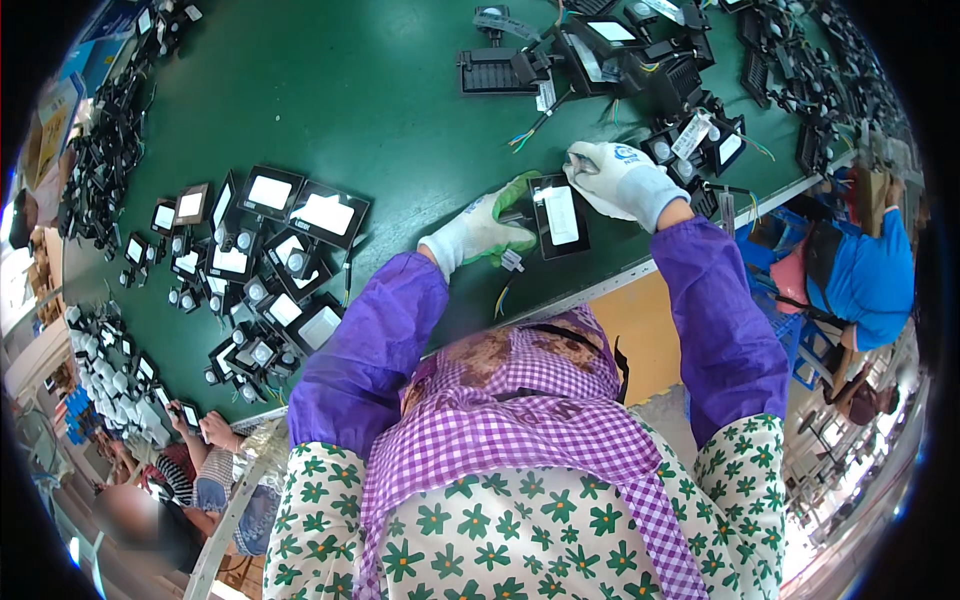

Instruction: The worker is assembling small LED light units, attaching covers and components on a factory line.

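Observation:
A black floodlight (560,217) with a white lit-looking panel under dark glass lies in front of me at the table's near edge. My left hand (484,226), in a white and green work glove, grips its left side with the thumb near the frame. A small grey connector with coloured wires (510,262) sticks out below that hand. At the lamp's upper right corner is my right hand (622,180), in a white glove with a blue print. Its fingers are curled together; what they hold, if anything, is hidden.
To the left stands a cluster of floodlights with sensors (262,260). More floodlights with loose wires (620,60) are heaped at the far right. Dense rows of lamps line both sides of the green table (290,100). A person in blue (868,270) is at the right; others work at lower left.

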Demonstrator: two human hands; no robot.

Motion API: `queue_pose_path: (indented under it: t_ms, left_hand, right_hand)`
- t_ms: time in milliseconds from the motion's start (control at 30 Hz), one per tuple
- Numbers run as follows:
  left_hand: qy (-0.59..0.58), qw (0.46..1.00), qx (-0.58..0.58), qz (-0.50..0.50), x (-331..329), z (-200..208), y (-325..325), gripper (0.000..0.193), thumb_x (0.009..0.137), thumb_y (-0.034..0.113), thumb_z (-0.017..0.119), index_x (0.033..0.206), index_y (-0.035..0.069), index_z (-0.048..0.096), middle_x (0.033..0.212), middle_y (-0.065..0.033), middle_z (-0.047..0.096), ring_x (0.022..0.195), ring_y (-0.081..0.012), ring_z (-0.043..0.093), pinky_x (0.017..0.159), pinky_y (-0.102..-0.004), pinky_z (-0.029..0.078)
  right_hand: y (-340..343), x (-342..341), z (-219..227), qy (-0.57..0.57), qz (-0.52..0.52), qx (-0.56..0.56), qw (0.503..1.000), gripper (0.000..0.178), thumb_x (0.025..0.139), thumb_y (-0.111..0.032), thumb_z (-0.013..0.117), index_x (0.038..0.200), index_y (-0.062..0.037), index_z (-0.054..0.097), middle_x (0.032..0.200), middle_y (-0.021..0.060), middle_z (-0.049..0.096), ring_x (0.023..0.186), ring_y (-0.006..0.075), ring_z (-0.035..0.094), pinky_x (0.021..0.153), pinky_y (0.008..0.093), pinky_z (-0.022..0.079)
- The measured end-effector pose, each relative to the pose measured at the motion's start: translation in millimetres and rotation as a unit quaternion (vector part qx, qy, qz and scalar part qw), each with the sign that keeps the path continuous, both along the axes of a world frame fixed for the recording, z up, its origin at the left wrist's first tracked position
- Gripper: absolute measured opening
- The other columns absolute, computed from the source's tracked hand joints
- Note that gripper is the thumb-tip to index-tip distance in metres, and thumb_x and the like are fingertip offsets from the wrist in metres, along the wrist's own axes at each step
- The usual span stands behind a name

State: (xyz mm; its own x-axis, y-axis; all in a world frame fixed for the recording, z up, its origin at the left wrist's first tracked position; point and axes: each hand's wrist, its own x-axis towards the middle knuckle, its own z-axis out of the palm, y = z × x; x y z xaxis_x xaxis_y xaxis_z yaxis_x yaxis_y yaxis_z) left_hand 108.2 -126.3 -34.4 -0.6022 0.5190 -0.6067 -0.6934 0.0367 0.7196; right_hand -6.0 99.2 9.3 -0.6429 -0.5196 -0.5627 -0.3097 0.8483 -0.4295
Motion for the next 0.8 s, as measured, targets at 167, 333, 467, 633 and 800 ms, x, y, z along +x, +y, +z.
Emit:
queue_pose_path:
  t_ms: [167, 333, 467, 633, 800]
  left_hand:
    - [0.018, 0.999, -0.025, -0.018, -10.4, -2.2, 0.4, 0.084, 0.080, 0.004, 0.075, 0.154, 0.011, 0.036, 0.108, 0.0019, 0.062, 0.084, -0.0051, 0.053, 0.071, -0.0239, 0.051]
    - [0.127, 0.978, -0.093, -0.135, -29.0, 4.3, 1.3, 0.071, 0.079, 0.008, 0.072, 0.145, 0.005, 0.046, 0.101, -0.0055, 0.068, 0.087, -0.0123, 0.061, 0.077, -0.0295, 0.053]
    - [0.115, 0.978, -0.089, -0.148, -28.1, -10.3, 5.4, 0.075, 0.080, 0.005, 0.071, 0.149, 0.006, 0.042, 0.115, -0.0029, 0.066, 0.092, -0.0067, 0.057, 0.079, -0.0239, 0.051]
    - [0.081, 0.994, -0.022, -0.073, -26.0, 2.3, 6.9, 0.075, 0.080, 0.005, 0.072, 0.149, 0.004, 0.043, 0.118, -0.0050, 0.066, 0.096, -0.0093, 0.058, 0.085, -0.0261, 0.051]
    - [0.121, 0.984, -0.082, -0.101, -26.9, -0.2, 10.4, 0.075, 0.080, 0.002, 0.072, 0.149, 0.004, 0.043, 0.118, -0.0041, 0.066, 0.097, -0.0095, 0.059, 0.086, -0.0272, 0.051]
  right_hand:
    - [5.5, 1.9, -1.3, -0.003, 0.026, 0.051, 0.998, 0.025, 0.091, -0.031, 0.060, 0.100, -0.0083, 0.063, 0.090, 0.0158, 0.068, 0.085, 0.0385, 0.065, 0.074, 0.0449, 0.050]
    - [5.1, 13.2, -8.8, -0.001, 0.002, -0.012, 1.000, 0.022, 0.089, -0.029, 0.062, 0.097, -0.0081, 0.063, 0.089, 0.0162, 0.066, 0.084, 0.0404, 0.063, 0.073, 0.0458, 0.049]
    - [-18.4, 3.1, -7.7, -0.027, 0.018, -0.048, 0.998, 0.023, 0.088, -0.028, 0.063, 0.095, -0.0064, 0.060, 0.088, 0.0171, 0.064, 0.085, 0.0405, 0.062, 0.073, 0.0470, 0.048]
    - [15.8, 16.1, -7.1, -0.028, -0.046, 0.020, 0.998, 0.023, 0.089, -0.027, 0.063, 0.095, -0.0052, 0.060, 0.083, 0.0185, 0.064, 0.081, 0.0415, 0.062, 0.071, 0.0461, 0.048]
    - [-20.5, 11.3, -14.6, 0.004, -0.008, -0.041, 0.999, 0.025, 0.089, -0.030, 0.061, 0.096, -0.0056, 0.061, 0.088, 0.0188, 0.066, 0.083, 0.0428, 0.062, 0.073, 0.0469, 0.049]
